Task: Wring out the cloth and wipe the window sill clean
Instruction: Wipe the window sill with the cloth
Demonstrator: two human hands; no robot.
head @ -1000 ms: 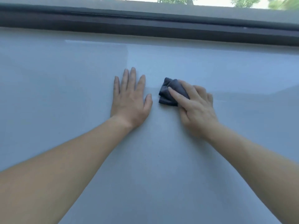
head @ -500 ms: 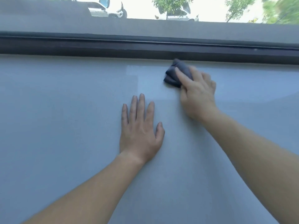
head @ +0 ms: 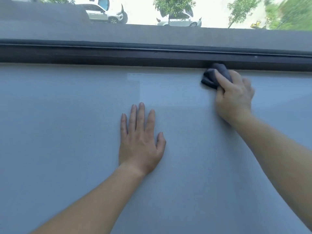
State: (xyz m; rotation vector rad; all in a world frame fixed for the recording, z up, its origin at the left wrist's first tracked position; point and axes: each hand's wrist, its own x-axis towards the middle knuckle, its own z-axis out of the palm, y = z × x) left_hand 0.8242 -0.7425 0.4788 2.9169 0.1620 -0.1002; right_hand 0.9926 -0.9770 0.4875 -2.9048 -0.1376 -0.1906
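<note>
A wide pale grey window sill (head: 67, 132) fills most of the view. A small bunched dark grey cloth (head: 211, 76) lies at the sill's far edge, touching the dark window frame (head: 118, 54). My right hand (head: 234, 97) grips the cloth from behind, fingers curled over it, and covers its right half. My left hand (head: 141, 141) lies flat on the middle of the sill, fingers straight and slightly spread, holding nothing.
The dark frame rail runs across the whole far edge of the sill. Beyond the glass are parked white cars (head: 104, 12) and trees (head: 173, 4) far below. A faint brighter patch (head: 168, 88) shows on the sill left of the cloth.
My right hand has pushed the cloth away from me, from beside the left hand up to the window frame, and now a little to the right. My left hand has stayed flat on the sill.
</note>
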